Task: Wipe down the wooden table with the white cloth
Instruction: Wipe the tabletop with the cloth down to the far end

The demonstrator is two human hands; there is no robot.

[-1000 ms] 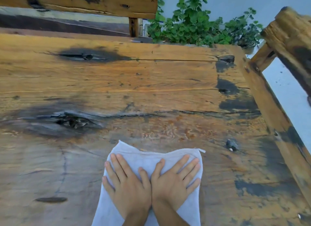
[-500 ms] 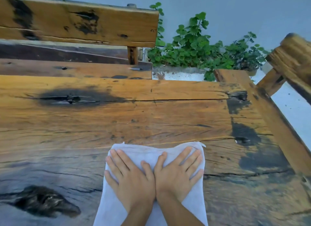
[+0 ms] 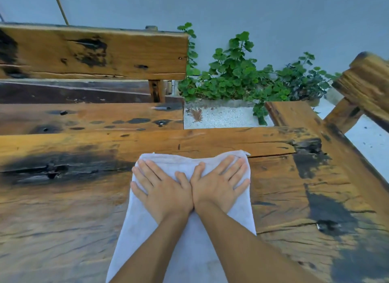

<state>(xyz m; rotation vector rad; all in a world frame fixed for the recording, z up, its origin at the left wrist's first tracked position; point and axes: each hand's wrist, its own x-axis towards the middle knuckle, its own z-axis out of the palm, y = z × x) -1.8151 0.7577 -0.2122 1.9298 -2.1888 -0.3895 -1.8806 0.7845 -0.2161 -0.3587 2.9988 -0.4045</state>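
On the weathered brown wooden desk [image 3: 273, 188], scarred with black patches, a long white cloth [image 3: 189, 251] lies flat, its long axis running from the near edge straight toward the far edge. The left hand [image 3: 166, 192] and right hand [image 3: 219, 183] press its far end, fingers straight and spread, thumbs touching.

cloth [image 3: 189, 240]: white, plain
table [image 3: 73, 209]: golden-brown wood grain, black scorch-like patches, dark cracks and knots
bench back [image 3: 105, 53]: amber wood, black blotches
plants [image 3: 242, 76]: green leaves
planter [image 3: 219, 116]: speckled white-grey
wall [image 3: 252, 13]: plain grey-blue
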